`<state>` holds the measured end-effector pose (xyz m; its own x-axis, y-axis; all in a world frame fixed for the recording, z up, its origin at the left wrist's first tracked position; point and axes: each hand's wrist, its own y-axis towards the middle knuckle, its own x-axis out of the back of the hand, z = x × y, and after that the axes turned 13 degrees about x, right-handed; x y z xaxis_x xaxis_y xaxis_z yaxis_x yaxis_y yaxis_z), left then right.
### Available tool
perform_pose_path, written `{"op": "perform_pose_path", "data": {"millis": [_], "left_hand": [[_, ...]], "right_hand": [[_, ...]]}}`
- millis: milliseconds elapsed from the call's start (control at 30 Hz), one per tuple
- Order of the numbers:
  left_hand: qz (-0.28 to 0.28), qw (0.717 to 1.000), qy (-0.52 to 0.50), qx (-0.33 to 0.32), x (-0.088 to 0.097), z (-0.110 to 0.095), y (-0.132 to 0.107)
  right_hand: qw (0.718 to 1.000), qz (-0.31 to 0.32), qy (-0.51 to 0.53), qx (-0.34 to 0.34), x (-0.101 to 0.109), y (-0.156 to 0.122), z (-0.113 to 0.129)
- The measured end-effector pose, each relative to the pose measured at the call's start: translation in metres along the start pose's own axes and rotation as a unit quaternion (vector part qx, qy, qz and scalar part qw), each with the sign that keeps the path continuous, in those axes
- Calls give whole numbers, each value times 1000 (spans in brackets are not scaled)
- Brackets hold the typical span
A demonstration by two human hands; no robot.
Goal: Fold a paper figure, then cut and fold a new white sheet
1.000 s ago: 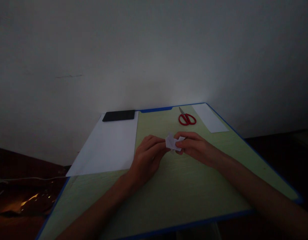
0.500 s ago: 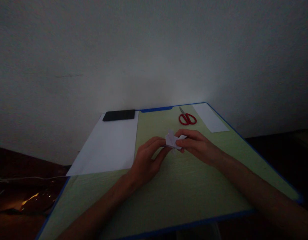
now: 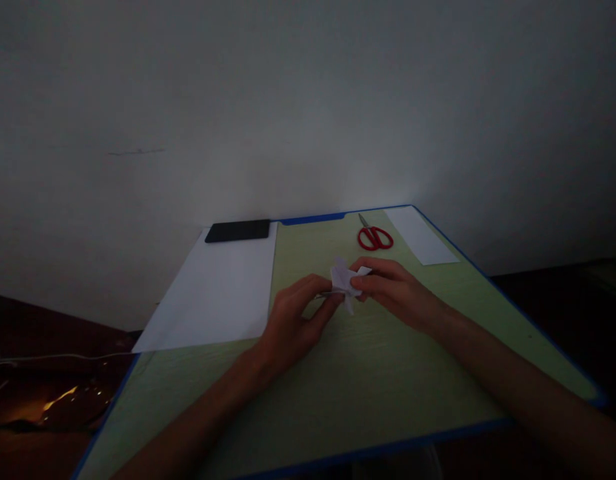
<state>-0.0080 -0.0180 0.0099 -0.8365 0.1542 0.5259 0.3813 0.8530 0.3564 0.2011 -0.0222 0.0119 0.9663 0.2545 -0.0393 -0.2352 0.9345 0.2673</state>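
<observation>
Above the middle of the pale green bench (image 3: 388, 380), a small folded paper piece (image 3: 341, 279) is held between both hands. The left hand (image 3: 294, 321) pinches a flap at its left side between thumb and fingers; the right hand (image 3: 395, 290) grips its right side, thumb on top. It is probably very light, springy along its creases and easily crushed or torn, so a gentle fingertip hold near the folds suits it best.
</observation>
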Motion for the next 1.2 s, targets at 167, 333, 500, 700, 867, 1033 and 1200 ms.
{"op": "perform_pose_path", "data": {"millis": [167,333,500,700,867,1033,1200], "left_hand": [[49,976,-123,175,-3,1,2],[67,952,-183,236,-4,2,4],[86,946,-199,239,-1,0,6],[89,943,-205,246,1,-3,7],[77,940,-207,260,-1,4,7],[63,929,-220,289,-2,6,8],[43,920,-231,313,0,3,9]], "right_hand": [[968,-37,-218,116,-4,-1,0],[930,-33,-303,204,-6,-1,-2],[925,-31,-314,212,-6,-1,1],[908,-31,-335,249,-7,-3,0],[896,-4,-347,277,-9,-6,-3],[877,11,-356,323,-8,-7,-9],[876,44,-348,330,-8,-10,-9]]}}
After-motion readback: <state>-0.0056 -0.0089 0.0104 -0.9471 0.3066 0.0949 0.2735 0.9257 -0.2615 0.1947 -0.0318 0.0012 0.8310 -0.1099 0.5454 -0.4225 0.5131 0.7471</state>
